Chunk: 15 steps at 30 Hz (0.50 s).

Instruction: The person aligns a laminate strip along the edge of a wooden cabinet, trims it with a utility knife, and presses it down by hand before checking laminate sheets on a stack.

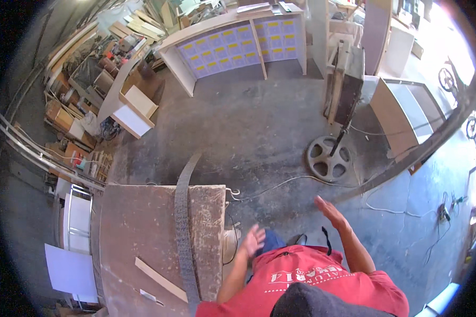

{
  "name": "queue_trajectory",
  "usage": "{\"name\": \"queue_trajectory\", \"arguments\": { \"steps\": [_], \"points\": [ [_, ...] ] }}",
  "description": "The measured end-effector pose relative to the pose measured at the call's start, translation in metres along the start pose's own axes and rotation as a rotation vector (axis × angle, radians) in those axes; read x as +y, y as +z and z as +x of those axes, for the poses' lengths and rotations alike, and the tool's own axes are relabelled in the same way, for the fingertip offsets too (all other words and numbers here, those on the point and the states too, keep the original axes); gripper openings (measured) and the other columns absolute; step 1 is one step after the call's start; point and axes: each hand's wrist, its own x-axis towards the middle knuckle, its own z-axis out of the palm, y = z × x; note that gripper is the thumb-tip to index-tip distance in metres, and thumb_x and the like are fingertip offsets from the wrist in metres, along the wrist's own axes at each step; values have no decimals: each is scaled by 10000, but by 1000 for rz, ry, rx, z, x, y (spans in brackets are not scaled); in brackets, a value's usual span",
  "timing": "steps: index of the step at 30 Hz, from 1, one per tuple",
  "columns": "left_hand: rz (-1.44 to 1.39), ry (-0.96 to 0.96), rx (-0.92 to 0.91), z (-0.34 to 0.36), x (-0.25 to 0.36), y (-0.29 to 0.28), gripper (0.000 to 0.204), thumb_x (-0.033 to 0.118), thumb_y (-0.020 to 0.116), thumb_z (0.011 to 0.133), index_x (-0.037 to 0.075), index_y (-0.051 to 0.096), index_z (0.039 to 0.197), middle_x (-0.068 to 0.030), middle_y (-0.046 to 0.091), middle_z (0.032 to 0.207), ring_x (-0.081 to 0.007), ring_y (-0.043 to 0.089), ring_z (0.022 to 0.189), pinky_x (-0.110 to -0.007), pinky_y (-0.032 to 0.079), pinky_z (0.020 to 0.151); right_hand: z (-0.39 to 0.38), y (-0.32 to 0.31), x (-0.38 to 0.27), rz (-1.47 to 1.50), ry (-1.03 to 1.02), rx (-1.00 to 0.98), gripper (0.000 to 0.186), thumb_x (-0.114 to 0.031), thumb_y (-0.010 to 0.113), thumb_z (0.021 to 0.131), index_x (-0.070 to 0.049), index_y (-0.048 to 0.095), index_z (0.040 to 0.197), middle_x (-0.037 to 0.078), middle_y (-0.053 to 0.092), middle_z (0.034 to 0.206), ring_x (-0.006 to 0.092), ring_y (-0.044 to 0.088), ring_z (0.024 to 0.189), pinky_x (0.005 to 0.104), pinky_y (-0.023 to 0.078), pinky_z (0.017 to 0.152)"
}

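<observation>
My left hand [254, 240] is raised beside the right edge of a worn brown worktable [143, 222], its fingers apart and holding nothing. Further right, over the floor, my right hand [330, 212] reaches forward with its fingers stretched out flat, also bare. A long, dark, rough-textured strip [183, 222] lies across the tabletop and sticks out past the far edge. To its left are a narrow pale wooden slat [160, 279] and a small white piece [148, 296]. Neither hand touches the table or anything on it.
A spoked metal wheel [329, 158] stands on the floor ahead, beside an upright machine [346, 79]. White cable [280, 185] runs across the floor. A long wooden counter frame [190, 79], a cabinet carcass [394, 113] and a curved unit [124, 100] stand around. Timber offcuts [140, 26] are piled far left.
</observation>
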Motion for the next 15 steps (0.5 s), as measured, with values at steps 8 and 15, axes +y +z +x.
{"name": "queue_trajectory", "arguments": {
  "steps": [8,15],
  "points": [
    [-691,324,-333,91,282,173,680,501,340,969,104,294,1520,-131,420,1506,-281,370,1403,-454,232,1155,97,92,-237,-759,-1165,107,531,-338,566,936,-121,477,1413,138,381,1519,355,281,1441,531,185,1170],
    [-96,481,-666,112,475,204,588,419,393,989,36,438,1433,-169,500,1429,-275,470,1328,-386,364,1088,332,23,-167,-970,-710,451,527,-449,455,978,-144,467,1407,156,485,1438,345,489,1293,573,276,1110]
  ]
}}
